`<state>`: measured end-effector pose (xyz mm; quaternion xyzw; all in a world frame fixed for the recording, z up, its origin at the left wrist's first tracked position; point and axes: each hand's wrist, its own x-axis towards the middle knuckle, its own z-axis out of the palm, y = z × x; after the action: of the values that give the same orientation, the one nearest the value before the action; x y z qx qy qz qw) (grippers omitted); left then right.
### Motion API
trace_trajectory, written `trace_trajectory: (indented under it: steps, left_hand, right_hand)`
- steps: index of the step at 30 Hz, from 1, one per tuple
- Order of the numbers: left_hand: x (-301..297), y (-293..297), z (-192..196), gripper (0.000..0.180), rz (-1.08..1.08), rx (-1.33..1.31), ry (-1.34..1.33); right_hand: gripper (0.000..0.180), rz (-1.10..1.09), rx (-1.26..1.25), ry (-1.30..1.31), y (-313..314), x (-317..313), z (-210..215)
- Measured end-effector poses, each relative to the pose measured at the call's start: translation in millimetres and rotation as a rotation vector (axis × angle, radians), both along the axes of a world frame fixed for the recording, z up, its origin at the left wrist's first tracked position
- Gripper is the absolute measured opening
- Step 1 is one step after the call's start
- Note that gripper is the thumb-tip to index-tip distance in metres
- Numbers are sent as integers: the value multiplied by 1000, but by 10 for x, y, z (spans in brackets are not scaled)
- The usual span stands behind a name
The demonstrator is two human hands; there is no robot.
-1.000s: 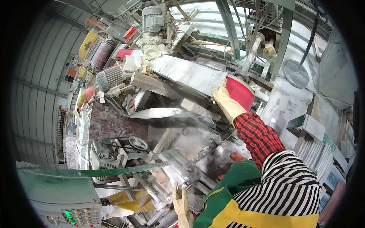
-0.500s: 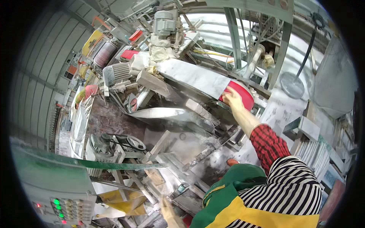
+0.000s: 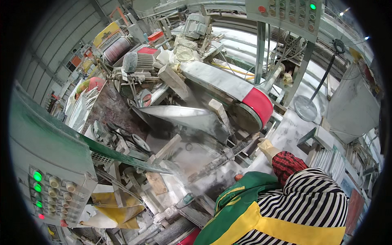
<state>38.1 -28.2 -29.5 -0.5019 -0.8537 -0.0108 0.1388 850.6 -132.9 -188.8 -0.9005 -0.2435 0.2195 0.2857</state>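
My right hand (image 3: 267,148) is low in front of the belt machine, at the end of a red-and-black checked sleeve. Its fingers reach left and look slightly apart, with nothing visible in them, close to the metal frame bars. Above it, the machine's rounded end carries a bright red band (image 3: 258,107), and a long pale-grey cover (image 3: 216,79) runs back from it. Below the cover lies a curved, shiny metal guard (image 3: 179,114). My left hand is out of view.
A green-grey control panel (image 3: 57,163) with lit green buttons fills the lower left; another panel (image 3: 286,14) hangs top right. A dusty motor (image 3: 195,26) stands at the back. A round-based rod (image 3: 305,108) and stacked pale slabs (image 3: 326,161) are at right. Dusty boards and a handwheel (image 3: 141,143) occupy the middle.
My right hand has left the red band and drawn down and back toward me. My left hand has dropped out of view at the bottom. The view has shifted, showing more of both control panels.
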Motion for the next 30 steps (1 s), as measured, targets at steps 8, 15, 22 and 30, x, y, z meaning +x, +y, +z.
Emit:
trace_trajectory:
  steps: [8,15,22,30]
  left_hand:
    - [-322,97,-158,53,69,-62,-6]
    - [-672,-6,-308,55,105,-116,8]
    - [-288,44,-276,45,29,191,138]
    - [-569,7,-461,53,48,-194,124]
  right_hand:
    - [50,-273,277,473,-284,-55,-136]
    - [54,-103,236,517,6,-200,289]
    - [51,5,179,542,53,152,-68]
    - [54,340,77,205,79,102,75]
